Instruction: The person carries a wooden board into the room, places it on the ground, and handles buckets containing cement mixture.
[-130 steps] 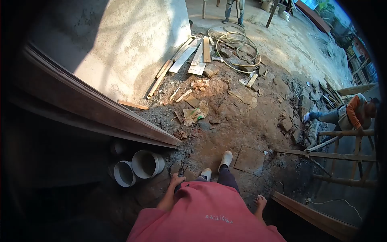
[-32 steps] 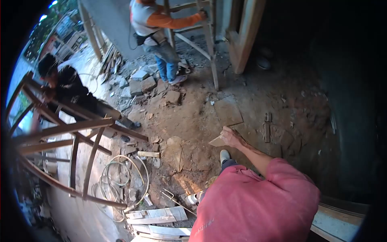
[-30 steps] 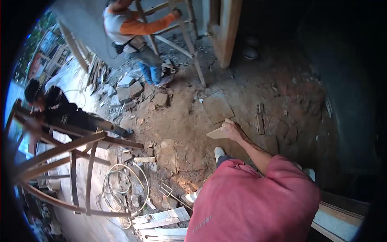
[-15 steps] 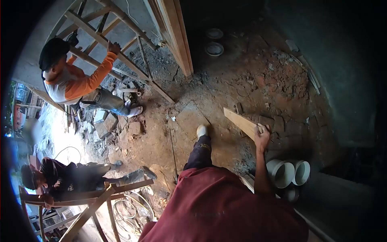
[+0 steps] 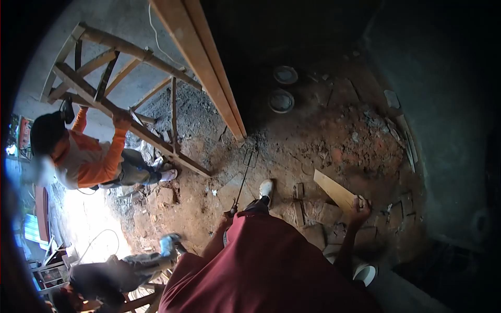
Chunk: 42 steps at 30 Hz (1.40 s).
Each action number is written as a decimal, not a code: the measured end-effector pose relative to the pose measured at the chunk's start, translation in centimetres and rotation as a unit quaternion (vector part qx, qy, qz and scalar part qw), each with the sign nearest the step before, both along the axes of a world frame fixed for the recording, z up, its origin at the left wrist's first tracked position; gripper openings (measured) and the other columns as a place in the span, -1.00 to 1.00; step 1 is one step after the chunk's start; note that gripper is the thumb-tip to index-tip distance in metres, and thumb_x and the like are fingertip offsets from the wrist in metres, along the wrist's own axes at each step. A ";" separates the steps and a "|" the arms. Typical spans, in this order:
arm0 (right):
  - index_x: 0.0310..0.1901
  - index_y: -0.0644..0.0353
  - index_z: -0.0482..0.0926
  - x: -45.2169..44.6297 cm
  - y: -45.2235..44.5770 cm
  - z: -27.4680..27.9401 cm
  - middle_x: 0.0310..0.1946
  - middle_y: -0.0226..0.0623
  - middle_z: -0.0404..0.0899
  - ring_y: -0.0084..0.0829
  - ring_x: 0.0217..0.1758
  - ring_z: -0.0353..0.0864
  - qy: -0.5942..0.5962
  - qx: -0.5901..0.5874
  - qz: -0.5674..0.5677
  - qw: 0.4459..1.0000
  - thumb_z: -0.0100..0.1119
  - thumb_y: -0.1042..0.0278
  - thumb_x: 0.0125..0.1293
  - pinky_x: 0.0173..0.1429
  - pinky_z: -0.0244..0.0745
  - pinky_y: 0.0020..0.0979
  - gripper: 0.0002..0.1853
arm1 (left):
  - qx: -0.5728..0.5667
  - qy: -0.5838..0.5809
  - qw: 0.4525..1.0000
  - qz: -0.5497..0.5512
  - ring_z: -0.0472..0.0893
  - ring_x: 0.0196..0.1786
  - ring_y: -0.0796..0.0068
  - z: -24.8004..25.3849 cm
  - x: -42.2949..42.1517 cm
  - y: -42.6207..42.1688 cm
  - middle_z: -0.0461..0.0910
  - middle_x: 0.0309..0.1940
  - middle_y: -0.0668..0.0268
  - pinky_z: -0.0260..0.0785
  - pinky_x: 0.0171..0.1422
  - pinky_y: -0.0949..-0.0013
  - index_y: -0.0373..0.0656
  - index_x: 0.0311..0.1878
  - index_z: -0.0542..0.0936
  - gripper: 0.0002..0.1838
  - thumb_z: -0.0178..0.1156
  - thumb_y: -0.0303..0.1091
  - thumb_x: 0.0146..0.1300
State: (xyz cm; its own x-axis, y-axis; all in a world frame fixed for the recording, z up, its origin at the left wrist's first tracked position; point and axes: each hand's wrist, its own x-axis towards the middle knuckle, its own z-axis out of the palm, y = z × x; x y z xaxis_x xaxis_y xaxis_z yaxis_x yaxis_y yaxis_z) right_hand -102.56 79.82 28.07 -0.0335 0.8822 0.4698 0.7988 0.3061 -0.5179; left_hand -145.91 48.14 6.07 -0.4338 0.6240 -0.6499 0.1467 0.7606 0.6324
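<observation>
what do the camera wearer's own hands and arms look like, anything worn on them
The left hand and right hand wear no gloves; the forearms are bare outside a dark red shirt. Any ring is too small to make out.

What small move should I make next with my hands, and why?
Perhaps ease the rod back with your left hand: its looped end appears close to the wooden post, while your right hand is occupied holding the board.

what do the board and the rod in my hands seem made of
The board looks like unvarnished wood or plywood: pale tan, matt face. The rod is probably metal, given its thin, dark shaft and bent end; its finish is too small to tell.
</observation>
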 end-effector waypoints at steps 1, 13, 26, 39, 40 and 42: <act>-0.39 0.35 0.59 0.4 1.6 0.3 -0.45 -0.12 0.53 -0.14 -0.35 0.54 0.026 -0.006 -0.025 0.999 0.22 0.37 0.10 -0.20 0.41 -0.22 -0.82 | 0.004 -0.003 1.000 -0.005 0.52 -0.43 0.40 0.4 -0.1 2.4 0.57 -0.51 0.22 0.34 -0.32 0.27 -0.30 -0.34 0.56 -0.67 0.28 -0.23 -0.10; -0.34 0.37 0.58 2.1 26.4 4.9 -0.46 -0.20 0.48 -0.28 -0.43 0.48 0.020 0.003 -0.017 1.000 0.21 0.41 0.10 -0.32 0.38 -0.30 -0.83 | 0.001 0.007 0.996 0.088 0.41 -0.51 0.57 -0.4 2.9 23.8 0.50 -0.59 0.38 0.28 -0.46 0.33 -0.22 -0.48 0.54 -0.67 0.37 -0.16 -0.16; -0.16 0.48 0.56 -11.2 60.9 -3.9 -0.30 -0.12 0.61 -0.38 -0.29 0.59 0.025 -0.276 0.402 0.873 0.26 0.32 0.11 -0.13 0.45 -0.41 -0.64 | -0.084 -0.013 0.913 0.400 0.58 -0.41 0.29 6.0 22.3 42.8 0.56 -0.57 0.12 0.38 -0.30 0.24 -0.29 -0.40 0.54 -0.59 0.22 -0.09 -0.19; -0.19 0.43 0.54 -22.9 58.3 -15.5 -0.35 -0.36 0.54 -0.54 -0.35 0.48 0.205 -0.509 0.297 0.782 0.28 0.55 0.03 -0.22 0.43 -0.52 -0.72 | -0.128 0.012 0.893 0.432 0.59 -0.52 0.18 -7.9 38.7 43.7 0.55 -0.63 0.03 0.37 -0.39 0.16 -0.29 -0.54 0.53 -0.42 0.32 0.17 -0.15; -0.17 0.43 0.54 -23.7 57.8 -16.6 -0.33 -0.34 0.55 -0.52 -0.33 0.50 0.213 -0.528 0.283 0.772 0.28 0.55 0.03 -0.20 0.44 -0.51 -0.71 | -0.146 -0.003 0.863 0.483 0.59 -0.49 0.18 -3.5 37.3 45.4 0.56 -0.61 0.03 0.38 -0.35 0.17 -0.29 -0.51 0.54 -0.46 0.33 0.12 -0.14; -0.16 0.42 0.54 -25.0 56.8 -18.8 -0.31 -0.32 0.56 -0.51 -0.31 0.51 0.196 -0.546 0.273 0.767 0.29 0.54 0.03 -0.17 0.45 -0.50 -0.70 | -0.172 -0.024 0.790 0.588 0.61 -0.42 0.18 10.2 32.1 50.5 0.58 -0.56 0.04 0.41 -0.29 0.20 -0.29 -0.44 0.56 -0.53 0.33 0.02 -0.14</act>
